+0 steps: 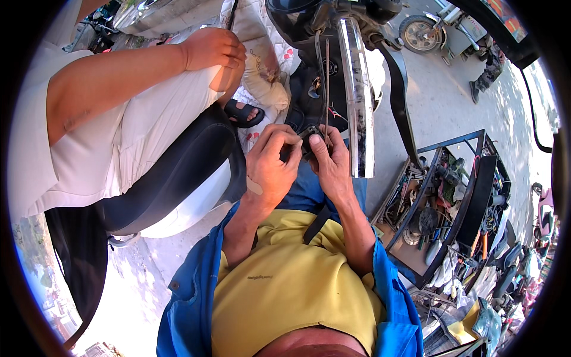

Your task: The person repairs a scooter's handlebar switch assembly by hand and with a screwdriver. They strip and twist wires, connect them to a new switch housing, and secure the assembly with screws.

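Note:
In front of my chest, my left hand (272,160) and my right hand (333,163) pinch a small black part (308,137) between them. My right thumb presses on its face, and the curled fingers of my left hand grip its other side. Most of the part is hidden, so I cannot make out its exact kind. Thin cables (325,71) run down toward it from the scooter's handlebar area (333,12). Just right of my right hand hangs a long, shiny clear-and-silver strip (358,101). Beyond my fingers is the scooter's black front panel (324,65).
To the left, a person in a white shirt sits on a scooter's black seat (172,169), one hand (217,46) on a knee. A blue-framed tool rack (452,134) full of tools stands at the right. Farther off are a parked motorbike (422,34) and another person's leg (489,71).

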